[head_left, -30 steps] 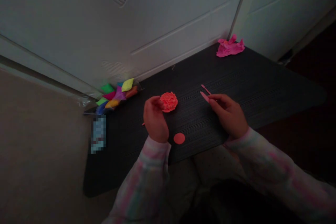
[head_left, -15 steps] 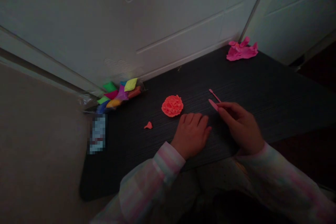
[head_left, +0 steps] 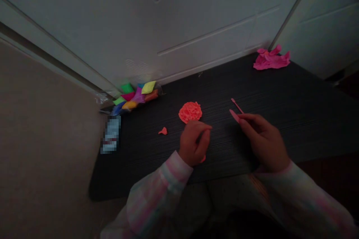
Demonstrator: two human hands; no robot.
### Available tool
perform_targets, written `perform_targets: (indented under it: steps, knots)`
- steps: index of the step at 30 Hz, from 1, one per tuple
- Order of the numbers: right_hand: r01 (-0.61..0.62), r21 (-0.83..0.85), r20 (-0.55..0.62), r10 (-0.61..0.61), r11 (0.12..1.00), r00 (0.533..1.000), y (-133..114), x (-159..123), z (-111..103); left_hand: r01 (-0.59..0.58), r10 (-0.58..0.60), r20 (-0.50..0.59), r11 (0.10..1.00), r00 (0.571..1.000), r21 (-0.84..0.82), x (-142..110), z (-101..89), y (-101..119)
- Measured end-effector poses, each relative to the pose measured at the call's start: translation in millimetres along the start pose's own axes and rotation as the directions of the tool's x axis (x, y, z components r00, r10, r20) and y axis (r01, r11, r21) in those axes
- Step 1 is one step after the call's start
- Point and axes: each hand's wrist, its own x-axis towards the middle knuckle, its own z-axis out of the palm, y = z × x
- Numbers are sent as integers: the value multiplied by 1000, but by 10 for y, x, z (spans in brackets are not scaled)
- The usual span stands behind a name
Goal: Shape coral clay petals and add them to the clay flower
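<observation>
An orange clay flower point(head_left: 190, 112) lies on the dark board point(head_left: 280, 93). Just below it my left hand point(head_left: 193, 142) has its fingers curled, and a bit of orange clay point(head_left: 203, 159) peeks out under the palm. A small orange scrap point(head_left: 163, 131) lies to the left of that hand. My right hand point(head_left: 263, 142) pinches a pink modelling tool point(head_left: 235, 115) whose tip points up and left. A second thin pink tool point(head_left: 237, 106) lies on the board just above it.
A clear bag of coloured clay packs point(head_left: 136, 96) sits at the board's left back corner against the white panelled door. A crumpled pink lump point(head_left: 271, 59) lies at the back right. A blurred small package point(head_left: 111, 134) lies on the board's left edge. Beige floor spreads to the left.
My left hand let go of the clay flower, moved right and flat over the orange disc, then curled up on it. The right hand kept its tool. The view shifted a little.
</observation>
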Motion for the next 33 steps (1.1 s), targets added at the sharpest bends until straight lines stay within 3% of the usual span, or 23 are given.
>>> perform_targets:
  steps: [2,4,6,7,8,9,13,19,21,24,26,29,33]
  knots:
    - [32,-24,3,-32,999,999,10,-4,-2,44,-44,-11,998,999,46,-8,-136,-5]
    - [69,-57,10,-68,996,998,14,-9,-2,96,-131,188,978,973,185,-28,-287,0]
    - [101,-101,27,-99,990,995,8,-15,3,102,-218,477,961,851,256,-79,-411,14]
    - [118,-130,41,-113,985,993,0,-17,6,96,-248,565,954,787,285,-118,-452,22]
    - [138,-161,60,-130,977,990,-11,-20,10,90,-268,612,948,744,307,-163,-477,30]
    - [163,-189,81,-150,968,985,-23,-23,13,86,-282,624,942,728,324,-210,-488,37]
    - [230,-282,171,-187,931,967,-81,-28,15,134,-301,579,940,758,313,-316,-447,48]
    - [241,-309,198,-185,920,962,-91,-28,0,373,-361,582,922,729,105,-171,-481,86]
    - [241,-314,200,-184,918,962,-80,-28,-3,359,-365,484,927,795,109,-152,-512,79]
    - [250,-314,216,-188,916,958,-69,-27,-4,194,-262,260,946,929,261,-204,-512,23]
    - [251,-312,223,-187,916,957,-68,-26,-7,52,-152,238,923,959,380,-266,-480,-12]
    - [255,-321,233,-185,912,955,-67,-28,-19,-92,-89,361,886,929,454,-340,-442,2]
    - [274,-336,245,-198,901,949,-55,-33,-33,-50,-194,476,890,858,454,-329,-472,98]
